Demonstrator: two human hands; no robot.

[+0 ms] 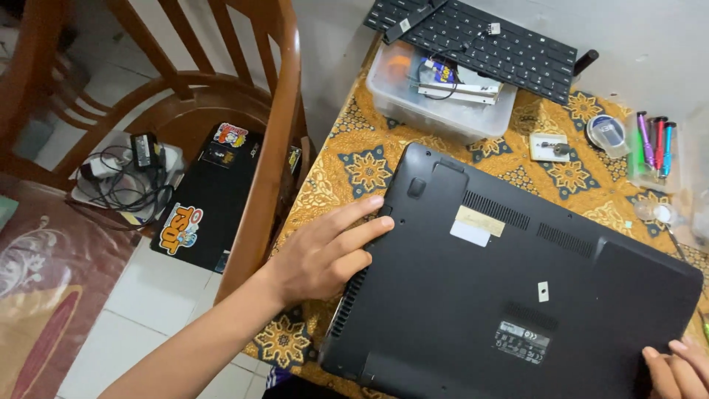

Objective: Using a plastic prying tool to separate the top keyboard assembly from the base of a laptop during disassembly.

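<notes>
Black laptop (509, 281) upside down on the patterned tablecloth (354, 166), both my hands on its edges.

From the head view, my left hand (325, 255) lies open and flat, fingers spread on the laptop's left edge by the vent slots. My right hand (676, 369) touches the near right corner; it is partly cut off, so I cannot tell its grip. Behind the laptop stand a clear plastic box (436, 103) and a loose keyboard (480, 41), leaving little room there. A wooden chair (258, 148) crowds the table's left edge.
</notes>
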